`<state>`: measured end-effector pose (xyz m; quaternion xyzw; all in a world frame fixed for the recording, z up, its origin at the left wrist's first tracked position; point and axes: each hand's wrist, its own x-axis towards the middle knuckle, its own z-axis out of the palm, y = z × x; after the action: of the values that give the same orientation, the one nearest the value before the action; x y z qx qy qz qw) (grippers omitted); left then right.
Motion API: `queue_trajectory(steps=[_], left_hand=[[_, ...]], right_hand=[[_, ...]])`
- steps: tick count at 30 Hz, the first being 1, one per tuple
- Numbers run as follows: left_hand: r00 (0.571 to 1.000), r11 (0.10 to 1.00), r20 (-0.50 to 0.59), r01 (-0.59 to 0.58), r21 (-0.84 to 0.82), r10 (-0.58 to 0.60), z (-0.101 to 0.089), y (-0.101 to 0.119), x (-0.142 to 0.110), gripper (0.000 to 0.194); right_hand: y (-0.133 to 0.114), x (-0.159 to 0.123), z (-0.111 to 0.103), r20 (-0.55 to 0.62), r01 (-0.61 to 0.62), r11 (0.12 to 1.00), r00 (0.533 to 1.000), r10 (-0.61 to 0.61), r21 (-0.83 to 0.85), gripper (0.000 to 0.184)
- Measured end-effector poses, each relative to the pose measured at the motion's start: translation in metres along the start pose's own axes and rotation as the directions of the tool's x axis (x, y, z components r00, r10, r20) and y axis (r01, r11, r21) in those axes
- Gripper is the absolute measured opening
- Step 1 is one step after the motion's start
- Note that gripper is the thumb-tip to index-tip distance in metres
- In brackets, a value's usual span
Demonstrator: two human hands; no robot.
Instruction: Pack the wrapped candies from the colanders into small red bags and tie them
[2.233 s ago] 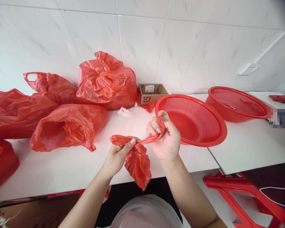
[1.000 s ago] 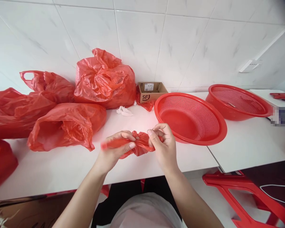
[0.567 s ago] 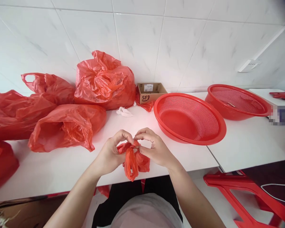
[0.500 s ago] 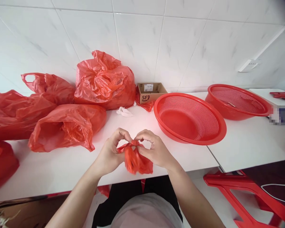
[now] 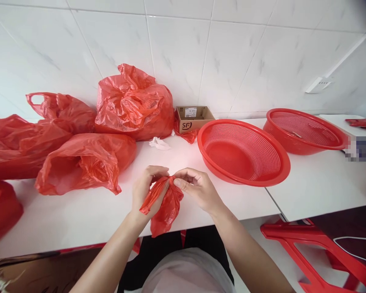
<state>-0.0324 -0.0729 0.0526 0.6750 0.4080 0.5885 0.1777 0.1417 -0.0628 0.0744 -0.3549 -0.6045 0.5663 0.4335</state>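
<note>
Red plastic bag (image 5: 166, 209) held over the worktop (image 5: 79, 219).
Left hand (image 5: 148, 189) closed around it; right hand (image 5: 198, 189) pinching its gathered neck.

1. Bulging red plastic bags (image 5: 134, 110) crowd the back left of the worktop (image 5: 79, 219).
2. A cardboard box (image 5: 195, 119) stands at the back edge, a crumpled white tissue (image 5: 158, 143) near it.
3. A red colander (image 5: 244, 152) and another red colander (image 5: 305, 132) sit rightward.
4. A red stool (image 5: 311, 248) stands below the front right edge.
</note>
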Motion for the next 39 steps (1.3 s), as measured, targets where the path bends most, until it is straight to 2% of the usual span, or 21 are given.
queue_trajectory(steps=[3,6,8,10,12,13,14,15,17,20,23,26,28,29,30,31,32,33,35,38,39], left_hand=[[0.979,0.995,0.179,0.093,0.046,-0.100,-0.013,0.003,0.004,0.013],[0.919,0.976,0.330,0.216,0.035,-0.215,-0.023,0.009,0.010,0.009],[0.848,0.948,0.439,0.316,0.031,-0.297,-0.028,0.013,0.014,0.009],[0.788,0.923,0.506,0.384,0.039,-0.349,-0.032,0.015,0.018,0.011],[0.789,0.920,0.498,0.389,0.049,-0.360,-0.034,0.015,0.022,0.012],[0.808,0.924,0.470,0.379,0.048,-0.356,-0.034,0.015,0.025,0.012],[0.832,0.928,0.428,0.371,0.045,-0.353,-0.034,0.014,0.027,0.013],[0.854,0.929,0.378,0.369,0.041,-0.356,-0.033,0.012,0.029,0.014],[0.881,0.921,0.284,0.388,0.029,-0.380,-0.031,0.006,0.033,0.015],[0.868,0.887,0.208,0.462,-0.007,-0.450,-0.026,-0.001,0.036,0.018],[0.862,0.877,0.206,0.479,-0.035,-0.463,-0.024,0.001,0.037,0.019],[0.882,0.912,0.270,0.410,-0.030,-0.387,-0.022,0.015,0.038,0.021],[0.876,0.934,0.346,0.358,0.000,-0.336,-0.020,0.025,0.041,0.021],[0.877,0.945,0.364,0.327,0.022,-0.312,-0.019,0.030,0.042,0.021],[0.886,0.955,0.362,0.292,0.050,-0.290,-0.018,0.034,0.044,0.022],[0.902,0.964,0.339,0.254,0.082,-0.266,-0.016,0.038,0.046,0.022],[0.924,0.970,0.300,0.213,0.115,-0.238,-0.016,0.043,0.048,0.023],[0.945,0.975,0.257,0.172,0.142,-0.204,-0.016,0.048,0.051,0.023],[0.976,0.986,0.189,0.078,0.150,-0.106,-0.020,0.063,0.059,0.021],[0.993,0.989,0.107,-0.066,0.135,0.051,-0.042,0.088,0.081,0.020],[0.999,0.983,0.033,-0.005,0.181,-0.001,-0.054,0.094,0.089,0.019]], right_hand=[[-0.005,0.001,-0.002,0.037,0.037,0.994,0.999,-0.034,-0.098,0.018],[-0.011,-0.001,-0.003,0.091,0.155,0.929,0.987,-0.132,-0.337,0.010],[-0.015,-0.003,-0.005,0.152,0.309,0.768,0.950,-0.271,-0.561,0.008],[-0.018,-0.005,-0.007,0.262,0.453,0.480,0.873,-0.412,-0.751,0.013],[-0.021,-0.007,-0.009,0.378,0.517,0.208,0.797,-0.471,-0.830,0.016],[-0.022,-0.008,-0.010,0.409,0.522,0.139,0.783,-0.468,-0.841,0.016],[-0.023,-0.009,-0.010,0.413,0.518,0.128,0.788,-0.457,-0.846,0.014],[-0.023,-0.010,-0.010,0.396,0.507,0.168,0.806,-0.439,-0.845,0.012],[-0.022,-0.012,-0.009,0.320,0.455,0.335,0.865,-0.387,-0.825,0.012],[-0.017,-0.014,-0.010,0.226,0.343,0.596,0.937,-0.265,-0.726,0.017],[-0.013,-0.016,-0.014,0.183,0.239,0.738,0.970,-0.157,-0.632,0.017],[-0.010,-0.014,-0.016,0.124,0.243,0.774,0.970,-0.211,-0.585,0.016],[-0.007,-0.010,-0.012,0.111,0.277,0.812,0.960,-0.256,-0.514,0.035],[-0.004,-0.007,-0.008,0.110,0.280,0.836,0.959,-0.259,-0.472,0.035],[-0.001,-0.005,-0.004,0.106,0.276,0.854,0.961,-0.256,-0.440,0.026],[0.002,-0.002,0.001,0.096,0.270,0.865,0.963,-0.253,-0.422,0.013],[0.003,0.000,0.005,0.082,0.269,0.868,0.962,-0.259,-0.416,0.013],[0.003,0.002,0.010,0.070,0.275,0.866,0.960,-0.272,-0.417,0.021],[-0.007,0.004,0.018,0.067,0.307,0.865,0.949,-0.307,-0.397,0.027],[-0.037,0.002,0.030,0.102,0.341,0.883,0.940,-0.326,-0.323,0.021],[-0.047,0.000,0.032,0.114,0.347,0.889,0.938,-0.328,-0.299,0.018]])
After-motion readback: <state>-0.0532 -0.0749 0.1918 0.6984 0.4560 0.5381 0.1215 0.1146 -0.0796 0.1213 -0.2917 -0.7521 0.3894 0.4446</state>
